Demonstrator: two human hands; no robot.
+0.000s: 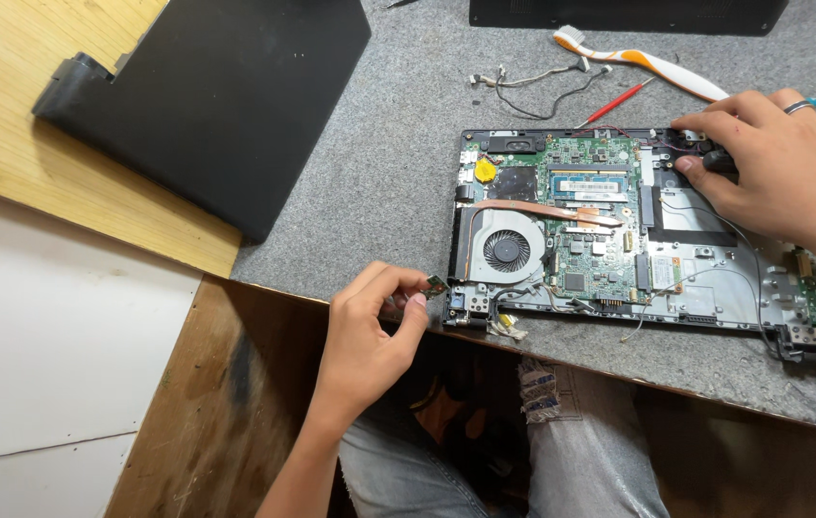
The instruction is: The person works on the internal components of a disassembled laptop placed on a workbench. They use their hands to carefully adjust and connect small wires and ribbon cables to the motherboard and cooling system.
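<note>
Grey felt-topped desk [379,163], opened laptop chassis with green motherboard [590,230]. Left hand [370,321] pinching small green circuit board [437,284] at desk edge, liable to drop; right hand [772,163] pressing black corner part [720,159], risking snagged wires.

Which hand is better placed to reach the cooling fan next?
Left. The left hand sits nearer the cooling fan, though it pinches a small green board; the right hand rests at the far corner.

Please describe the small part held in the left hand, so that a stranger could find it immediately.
Start at the opened laptop base on the grey mat. Just off its near left corner, the left hand pinches a tiny green circuit board. Unlike the large board with the round fan, it is detached.
</note>
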